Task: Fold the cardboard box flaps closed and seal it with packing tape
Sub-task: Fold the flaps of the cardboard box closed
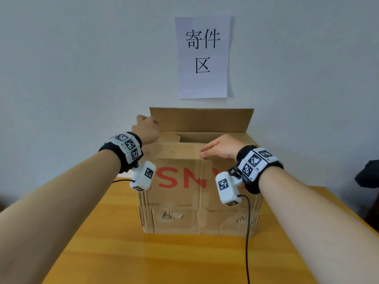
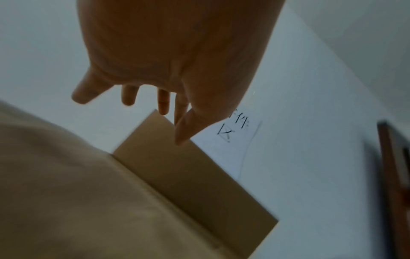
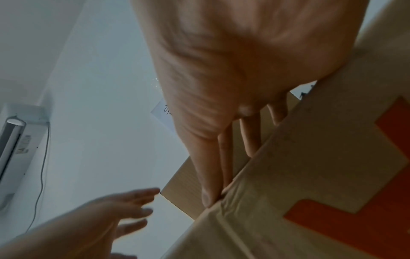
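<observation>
One cardboard box [image 1: 196,193] is standing upright on the wooden table [image 1: 164,259], against its far edge by the wall, long axis lying left to right, printed face toward the person. Its far flap [image 1: 202,119] is standing up. The left hand [image 1: 146,130], fingers spread and released, is reaching at that flap's left corner. The right hand [image 1: 220,148] is lying flat, fingers straight, pressing the near flap [image 1: 180,149] down. One paper sign [image 1: 203,57] is hanging on the wall.

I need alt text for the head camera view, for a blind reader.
A person's right hand presses the near flap of a cardboard box on a wooden table, while the left hand reaches toward the upright far flap.
</observation>
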A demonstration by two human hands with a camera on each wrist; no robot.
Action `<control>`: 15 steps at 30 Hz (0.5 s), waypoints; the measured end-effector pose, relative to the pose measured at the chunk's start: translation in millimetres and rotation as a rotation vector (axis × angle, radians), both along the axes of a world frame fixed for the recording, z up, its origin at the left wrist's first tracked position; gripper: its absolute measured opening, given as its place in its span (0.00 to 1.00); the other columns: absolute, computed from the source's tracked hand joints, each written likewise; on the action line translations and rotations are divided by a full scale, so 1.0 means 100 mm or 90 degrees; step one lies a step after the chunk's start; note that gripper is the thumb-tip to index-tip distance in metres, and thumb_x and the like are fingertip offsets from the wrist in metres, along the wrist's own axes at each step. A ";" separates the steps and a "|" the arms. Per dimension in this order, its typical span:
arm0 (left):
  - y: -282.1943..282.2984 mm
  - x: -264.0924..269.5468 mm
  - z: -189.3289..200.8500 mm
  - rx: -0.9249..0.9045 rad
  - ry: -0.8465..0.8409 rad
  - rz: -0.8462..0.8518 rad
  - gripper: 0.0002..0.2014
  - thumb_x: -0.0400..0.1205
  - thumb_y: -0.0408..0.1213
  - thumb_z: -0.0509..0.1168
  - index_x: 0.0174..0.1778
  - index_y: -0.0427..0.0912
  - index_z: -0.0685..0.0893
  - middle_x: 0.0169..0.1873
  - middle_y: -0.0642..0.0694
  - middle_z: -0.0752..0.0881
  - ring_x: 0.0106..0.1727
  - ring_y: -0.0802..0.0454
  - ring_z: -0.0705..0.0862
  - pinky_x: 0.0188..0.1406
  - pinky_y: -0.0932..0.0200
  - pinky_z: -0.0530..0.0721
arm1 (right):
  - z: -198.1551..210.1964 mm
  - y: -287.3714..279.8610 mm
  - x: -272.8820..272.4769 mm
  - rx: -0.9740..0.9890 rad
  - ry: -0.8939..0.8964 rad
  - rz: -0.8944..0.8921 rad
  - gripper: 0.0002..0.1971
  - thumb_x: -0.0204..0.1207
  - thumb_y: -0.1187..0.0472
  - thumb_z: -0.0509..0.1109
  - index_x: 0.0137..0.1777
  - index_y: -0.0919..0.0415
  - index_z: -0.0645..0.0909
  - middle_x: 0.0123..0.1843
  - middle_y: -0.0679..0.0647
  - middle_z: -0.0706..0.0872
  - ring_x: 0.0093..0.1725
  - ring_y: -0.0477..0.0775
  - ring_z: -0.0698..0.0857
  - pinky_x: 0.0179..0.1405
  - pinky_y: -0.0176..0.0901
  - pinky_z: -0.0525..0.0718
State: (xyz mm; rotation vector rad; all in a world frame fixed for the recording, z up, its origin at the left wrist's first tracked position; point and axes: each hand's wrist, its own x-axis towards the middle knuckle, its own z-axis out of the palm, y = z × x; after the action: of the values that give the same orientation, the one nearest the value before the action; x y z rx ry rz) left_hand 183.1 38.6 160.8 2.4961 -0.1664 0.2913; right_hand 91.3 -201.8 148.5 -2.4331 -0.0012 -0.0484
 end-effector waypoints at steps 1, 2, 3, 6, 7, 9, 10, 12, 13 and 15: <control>-0.09 0.04 0.07 -0.016 -0.005 -0.013 0.26 0.80 0.28 0.60 0.75 0.48 0.74 0.79 0.43 0.59 0.69 0.35 0.76 0.72 0.41 0.77 | 0.01 -0.02 0.02 -0.004 0.011 -0.004 0.16 0.71 0.48 0.81 0.59 0.45 0.91 0.61 0.44 0.86 0.63 0.47 0.79 0.63 0.40 0.72; -0.19 0.07 0.15 -0.033 -0.004 -0.024 0.27 0.79 0.28 0.62 0.75 0.49 0.74 0.79 0.44 0.59 0.71 0.35 0.74 0.73 0.41 0.75 | 0.02 -0.03 0.03 -0.008 0.020 -0.011 0.16 0.71 0.47 0.81 0.59 0.45 0.91 0.58 0.43 0.85 0.61 0.46 0.79 0.62 0.40 0.71; -0.28 0.10 0.23 -0.044 -0.006 -0.036 0.27 0.79 0.30 0.64 0.76 0.49 0.74 0.80 0.44 0.59 0.72 0.35 0.74 0.74 0.42 0.75 | 0.02 -0.05 0.04 -0.007 0.026 -0.015 0.16 0.71 0.47 0.81 0.59 0.45 0.91 0.56 0.41 0.84 0.60 0.45 0.78 0.60 0.39 0.71; -0.51 0.19 0.41 -0.004 -0.029 -0.055 0.28 0.80 0.33 0.66 0.79 0.44 0.71 0.81 0.43 0.61 0.75 0.37 0.72 0.73 0.49 0.74 | -0.01 -0.09 0.08 0.012 0.013 -0.010 0.15 0.71 0.48 0.81 0.57 0.45 0.91 0.57 0.41 0.83 0.60 0.44 0.77 0.60 0.38 0.70; -0.57 0.22 0.45 0.023 -0.036 -0.055 0.29 0.81 0.33 0.65 0.80 0.43 0.70 0.82 0.43 0.61 0.77 0.38 0.70 0.73 0.50 0.73 | -0.02 -0.10 0.09 0.017 0.007 -0.001 0.14 0.72 0.48 0.81 0.58 0.46 0.91 0.58 0.41 0.83 0.60 0.44 0.77 0.60 0.38 0.70; -0.66 0.31 0.50 0.082 -0.020 -0.049 0.32 0.82 0.36 0.65 0.83 0.43 0.66 0.83 0.43 0.62 0.82 0.38 0.63 0.79 0.45 0.68 | -0.04 -0.12 0.11 0.020 0.003 0.011 0.15 0.72 0.49 0.81 0.59 0.47 0.91 0.60 0.42 0.83 0.60 0.43 0.77 0.60 0.37 0.70; -0.69 0.33 0.52 0.108 0.003 -0.046 0.33 0.83 0.38 0.65 0.85 0.43 0.64 0.83 0.42 0.63 0.84 0.38 0.60 0.80 0.42 0.65 | -0.05 -0.12 0.12 0.020 0.005 0.014 0.15 0.72 0.49 0.81 0.59 0.47 0.91 0.60 0.42 0.83 0.60 0.43 0.77 0.59 0.37 0.70; -0.74 0.37 0.52 0.139 0.044 -0.031 0.34 0.84 0.43 0.64 0.85 0.43 0.61 0.82 0.40 0.66 0.84 0.37 0.58 0.81 0.41 0.63 | -0.04 -0.13 0.14 0.022 0.012 0.016 0.15 0.72 0.48 0.81 0.59 0.47 0.91 0.59 0.42 0.83 0.61 0.44 0.77 0.59 0.37 0.70; -0.74 0.38 0.52 0.157 0.047 -0.023 0.33 0.84 0.45 0.64 0.85 0.43 0.62 0.81 0.39 0.68 0.83 0.37 0.61 0.80 0.41 0.65 | -0.04 -0.14 0.16 0.024 0.013 0.019 0.15 0.72 0.48 0.81 0.59 0.47 0.91 0.58 0.42 0.82 0.62 0.45 0.78 0.60 0.37 0.70; -0.74 0.34 0.53 0.181 0.040 -0.014 0.31 0.84 0.45 0.64 0.83 0.41 0.65 0.79 0.38 0.70 0.80 0.36 0.68 0.76 0.43 0.70 | -0.03 -0.14 0.17 0.029 0.015 0.024 0.16 0.72 0.48 0.81 0.59 0.47 0.91 0.58 0.42 0.82 0.62 0.45 0.78 0.61 0.38 0.70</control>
State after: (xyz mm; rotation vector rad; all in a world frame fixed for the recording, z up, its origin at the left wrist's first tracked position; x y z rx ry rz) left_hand 217.2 -35.7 214.2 2.7786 -0.2227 0.1915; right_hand 108.7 -216.1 145.1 -2.3875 -0.0343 -0.0033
